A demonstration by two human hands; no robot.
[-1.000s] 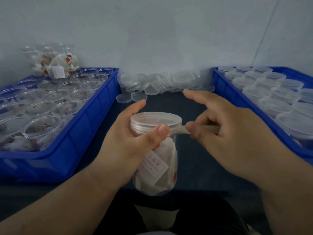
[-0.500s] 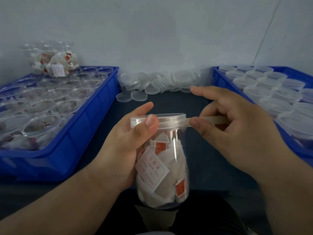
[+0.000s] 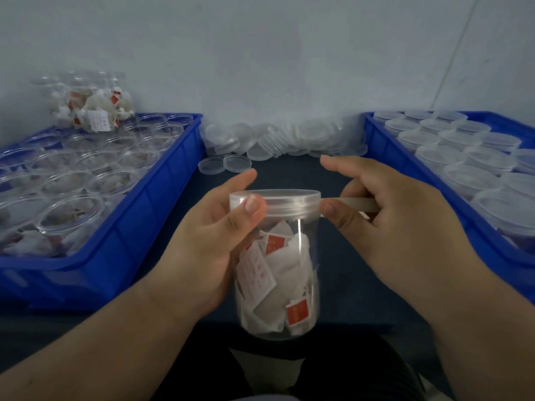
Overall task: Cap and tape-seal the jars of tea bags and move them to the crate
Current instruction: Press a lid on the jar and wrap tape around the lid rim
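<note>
1. Head view: the left hand (image 3: pixel 208 241) grips a clear jar (image 3: pixel 283 270) round its upper body, with the thumb pressed on the side of the translucent cap (image 3: pixel 286 202).
2. The jar is upright, held at the middle of the near edge of the dark table (image 3: pixel 292 172), between the two crates.
3. The right hand (image 3: pixel 390 221) pinches a pale strip of tape (image 3: pixel 354 204) between thumb and curled fingers, the forefinger stretched out above. The strip's end meets the cap's right side.
4. Inside the jar lie white tea bags (image 3: pixel 295 256) with red square tags and a white slip (image 3: pixel 256 273) printed in red. The writing is too blurred to read.
5. A blue crate (image 3: pixel 130 256) along the left edge holds uncapped jars of tea bags. Clear containers (image 3: pixel 92 108) of tea bags sit at its far end, one with a white label that cannot be read.
6. Another blue crate (image 3: pixel 385 151) along the right edge holds capped jars.
7. Loose caps (image 3: pixel 275 137) are heaped along the far edge.
</note>
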